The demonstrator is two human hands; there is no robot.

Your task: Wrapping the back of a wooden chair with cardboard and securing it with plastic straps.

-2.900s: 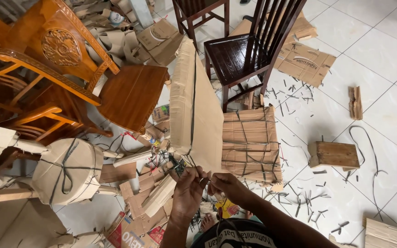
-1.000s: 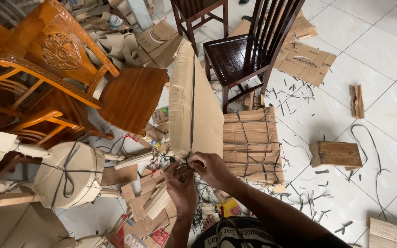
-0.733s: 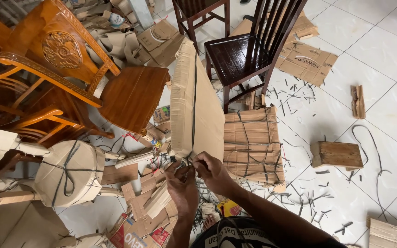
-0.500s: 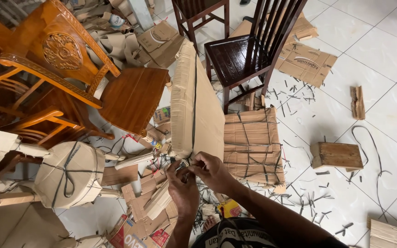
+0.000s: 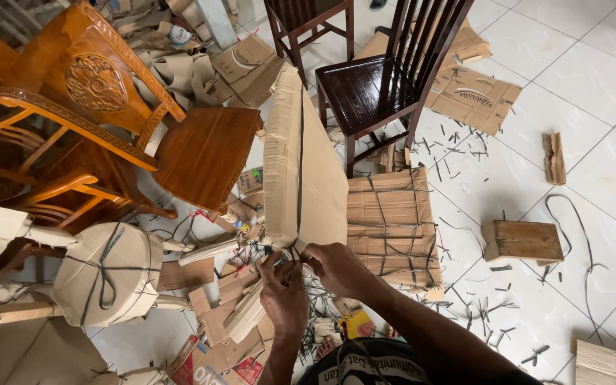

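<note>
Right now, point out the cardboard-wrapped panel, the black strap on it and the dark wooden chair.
cardboard-wrapped panel [image 5: 320, 189], head view, its broad flat face.
black strap [image 5: 299, 164], head view, midway along the panel's edge.
dark wooden chair [image 5: 365, 89], head view, its seat.

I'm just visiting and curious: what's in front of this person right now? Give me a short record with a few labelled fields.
Setting: white tiled floor strewn with cardboard scraps and cut strap bits
Main item: cardboard-wrapped panel, standing tilted, bound by a dark strap
Left hand: at the panel's lower corner, pinching the strap ends
Right hand: beside the left, fingers on the same strap ends
Nearby: dark wooden chair, carved light wooden chair, strapped cardboard bundle, small wooden block
</note>
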